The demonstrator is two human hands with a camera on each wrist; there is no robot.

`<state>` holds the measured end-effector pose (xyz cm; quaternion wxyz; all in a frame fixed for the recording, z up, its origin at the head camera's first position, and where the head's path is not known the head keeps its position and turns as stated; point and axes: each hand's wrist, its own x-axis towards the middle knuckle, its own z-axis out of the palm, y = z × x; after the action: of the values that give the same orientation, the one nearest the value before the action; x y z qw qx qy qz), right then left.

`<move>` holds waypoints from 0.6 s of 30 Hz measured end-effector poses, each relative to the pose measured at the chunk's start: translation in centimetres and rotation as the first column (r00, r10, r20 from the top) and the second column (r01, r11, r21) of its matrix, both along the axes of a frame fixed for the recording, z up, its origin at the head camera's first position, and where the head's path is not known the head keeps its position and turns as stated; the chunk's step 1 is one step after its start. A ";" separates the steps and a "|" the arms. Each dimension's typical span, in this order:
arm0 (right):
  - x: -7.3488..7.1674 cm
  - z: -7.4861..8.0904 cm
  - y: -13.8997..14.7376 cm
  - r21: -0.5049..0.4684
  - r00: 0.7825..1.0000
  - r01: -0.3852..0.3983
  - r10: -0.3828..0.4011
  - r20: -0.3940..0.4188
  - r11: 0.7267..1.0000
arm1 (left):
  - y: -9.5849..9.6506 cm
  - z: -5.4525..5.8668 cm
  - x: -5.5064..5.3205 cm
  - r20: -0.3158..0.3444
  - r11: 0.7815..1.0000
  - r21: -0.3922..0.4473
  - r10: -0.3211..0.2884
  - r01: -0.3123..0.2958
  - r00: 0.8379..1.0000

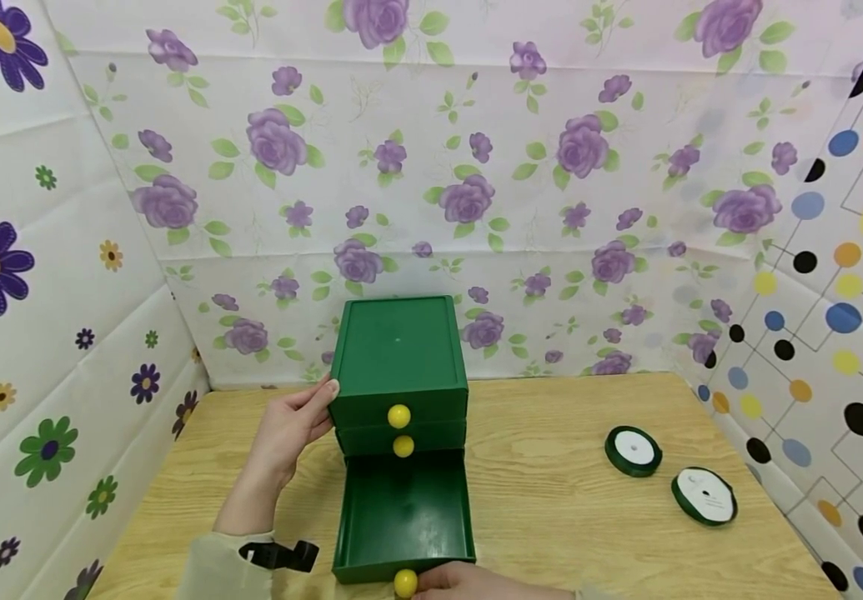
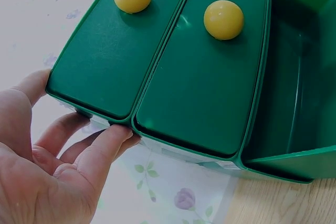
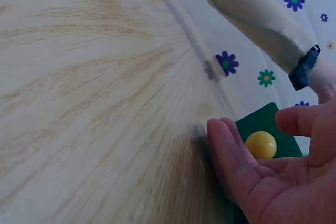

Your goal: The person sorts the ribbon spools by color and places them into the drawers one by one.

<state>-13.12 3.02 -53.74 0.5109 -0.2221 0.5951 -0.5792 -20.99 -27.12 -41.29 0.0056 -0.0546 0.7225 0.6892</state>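
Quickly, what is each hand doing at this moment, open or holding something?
Left hand: open, straight fingers pressing the left side of the green drawer box.
Right hand: open, fingers loosely around the bottom drawer's yellow knob, not gripping it.

Drawer chest (image 1: pixel 398 354) stands mid-table, bottom drawer (image 1: pixel 403 517) pulled forward — two ribbon spools (image 1: pixel 633 451) lie right of it.
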 end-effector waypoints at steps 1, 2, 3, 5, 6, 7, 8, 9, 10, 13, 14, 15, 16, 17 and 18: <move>0.0 0.1 0.1 0.012 1.000 -0.007 0.008 -0.029 1.000 | 0.0 0.0 0.0 0.001 1.000 -0.001 0.000 0.000 1.000; -0.1 0.4 0.3 0.020 0.999 -0.017 0.018 -0.047 1.000 | 0.0 0.0 0.0 0.001 1.000 -0.002 0.001 -0.001 1.000; -0.1 0.6 0.5 0.032 0.998 -0.027 0.029 -0.056 0.999 | 0.0 0.0 0.0 0.003 1.000 -0.003 0.000 0.000 1.000; -0.1 1.2 1.1 0.058 0.993 -0.054 0.060 -0.102 0.997 | 0.0 0.0 0.0 0.005 1.000 -0.006 0.000 0.000 1.000; -0.1 1.6 1.5 0.067 0.988 -0.070 0.079 -0.130 0.995 | 0.0 0.0 0.0 0.007 1.000 -0.008 0.001 0.000 1.000; -0.1 1.9 2.0 0.069 0.983 -0.089 0.099 -0.158 0.994 | 0.0 0.0 0.0 0.009 1.000 -0.010 0.001 -0.001 1.000; -0.1 2.4 2.5 0.080 0.974 -0.103 0.117 -0.194 0.991 | 0.0 0.0 0.0 0.010 1.000 -0.012 0.002 -0.002 1.000; -0.2 2.8 3.0 0.091 0.960 -0.119 0.138 -0.242 0.989 | 0.0 0.0 0.0 0.011 1.000 -0.014 0.004 -0.004 1.000; -0.3 3.3 3.5 0.091 0.941 -0.145 0.166 -0.295 0.985 | 0.0 0.1 0.0 0.010 1.000 -0.016 0.005 -0.005 1.000; -1.2 5.0 5.4 0.112 0.865 -0.238 0.263 -0.428 0.965 | 0.0 0.1 0.0 0.008 1.000 -0.018 0.003 -0.003 1.000; -1.6 5.6 6.1 0.120 0.838 -0.265 0.290 -0.462 0.957 | 0.0 0.1 0.0 0.007 1.000 -0.017 0.001 -0.001 1.000; -2.1 6.1 6.9 0.125 0.805 -0.291 0.313 -0.503 0.949 | 0.0 0.1 0.0 0.007 1.000 -0.016 -0.001 0.001 1.000; -2.6 6.6 7.7 0.135 0.774 -0.299 0.323 -0.545 0.945 | 0.0 0.1 0.0 0.007 1.000 -0.016 -0.003 0.003 1.000; -3.1 7.1 8.6 0.151 0.749 -0.287 0.320 -0.580 0.946 | 0.0 0.1 0.0 0.008 1.000 -0.016 -0.005 0.005 1.000; -3.6 7.3 9.5 0.169 0.733 -0.253 0.303 -0.610 0.953 | 0.0 0.1 0.0 0.009 1.000 -0.017 -0.006 0.006 1.000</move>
<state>-16.72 12.55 -46.40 0.3714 -0.4698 0.7123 -0.3659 -20.99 -27.14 -41.18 0.0103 -0.0556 0.7285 0.6827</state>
